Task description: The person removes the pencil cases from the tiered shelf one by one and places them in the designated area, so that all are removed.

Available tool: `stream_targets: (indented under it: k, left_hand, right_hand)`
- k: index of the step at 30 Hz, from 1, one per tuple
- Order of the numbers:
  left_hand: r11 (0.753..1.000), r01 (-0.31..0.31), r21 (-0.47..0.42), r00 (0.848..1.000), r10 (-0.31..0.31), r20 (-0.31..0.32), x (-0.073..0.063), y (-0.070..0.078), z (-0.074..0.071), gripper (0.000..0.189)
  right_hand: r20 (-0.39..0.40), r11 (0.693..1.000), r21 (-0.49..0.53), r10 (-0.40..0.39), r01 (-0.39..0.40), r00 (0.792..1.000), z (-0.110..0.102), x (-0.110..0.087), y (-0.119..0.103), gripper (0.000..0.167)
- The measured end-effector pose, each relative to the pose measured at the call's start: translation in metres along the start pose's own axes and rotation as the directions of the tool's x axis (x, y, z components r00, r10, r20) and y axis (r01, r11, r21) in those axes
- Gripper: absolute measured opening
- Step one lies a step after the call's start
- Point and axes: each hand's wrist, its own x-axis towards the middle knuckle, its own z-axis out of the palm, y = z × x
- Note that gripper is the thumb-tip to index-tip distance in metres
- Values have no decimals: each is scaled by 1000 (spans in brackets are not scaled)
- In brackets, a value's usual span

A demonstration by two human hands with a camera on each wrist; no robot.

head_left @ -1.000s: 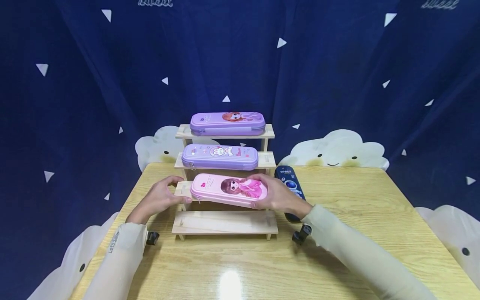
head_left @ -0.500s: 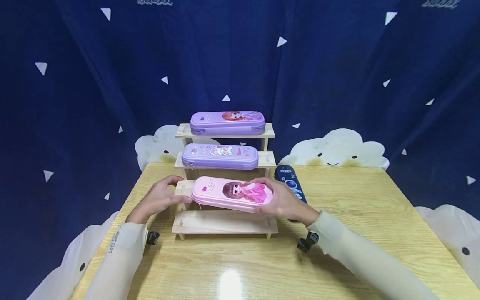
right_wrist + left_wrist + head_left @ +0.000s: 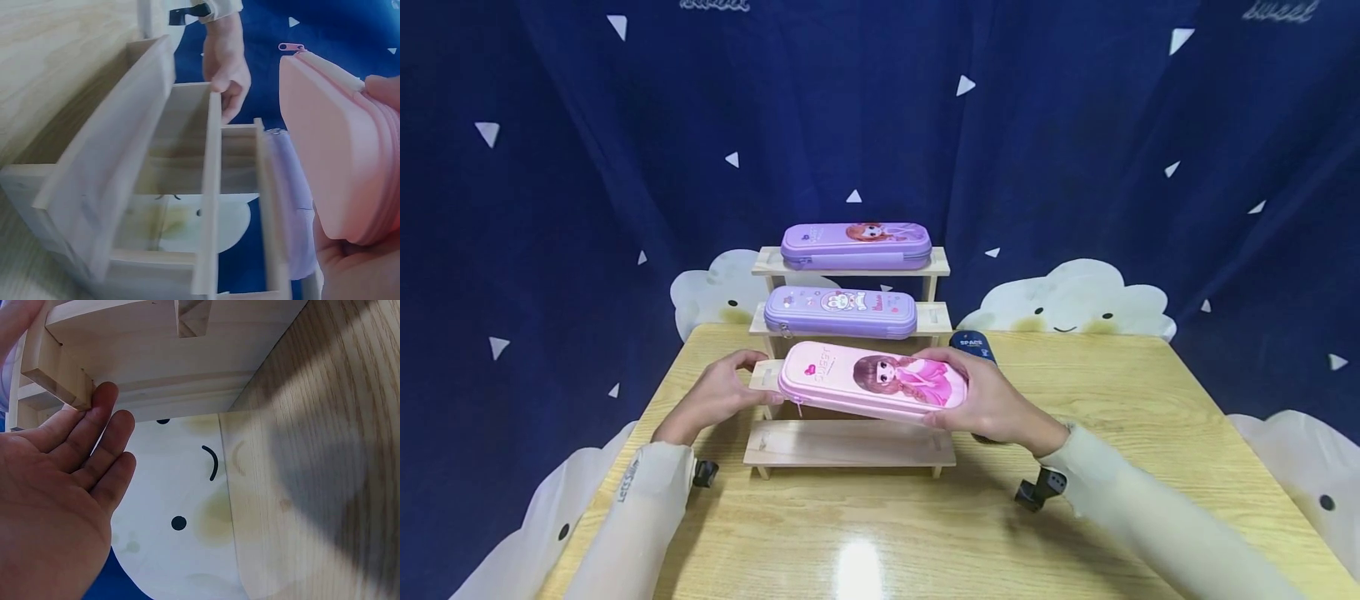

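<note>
My right hand [image 3: 988,404] grips the right end of a pink pencil case [image 3: 827,375] printed with a long-haired girl. The case is tilted, its right end lower, in front of the third tier of a wooden stepped rack [image 3: 850,442]. In the right wrist view, the pink case [image 3: 319,144] is apart from the rack boards. With my left hand [image 3: 718,392] I hold the left end of that third board, thumb in front and fingers behind. The left wrist view shows those fingers [image 3: 112,440] against the board's end [image 3: 56,372].
A purple pencil case with a girl [image 3: 820,237] lies on the top tier. Below it lies a purple rabbit pencil case [image 3: 805,312]. A dark blue space pencil case [image 3: 972,342], partly hidden by my right hand, lies on the table [image 3: 1112,400] right of the rack.
My right hand has moved right and toward me with the pink pencil case, lifting it off the third tier and covering more of the blue case. My left hand stays on the rack.
</note>
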Motion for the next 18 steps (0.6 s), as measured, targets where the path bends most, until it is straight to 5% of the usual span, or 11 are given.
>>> stream_targets:
  k: [18]
  left_hand:
    - [1000,6,2,1000,-6,9,0,-1,-1,81]
  right_hand:
    - [-125,1000,14,27,-25,992,-55,-10,-30,70]
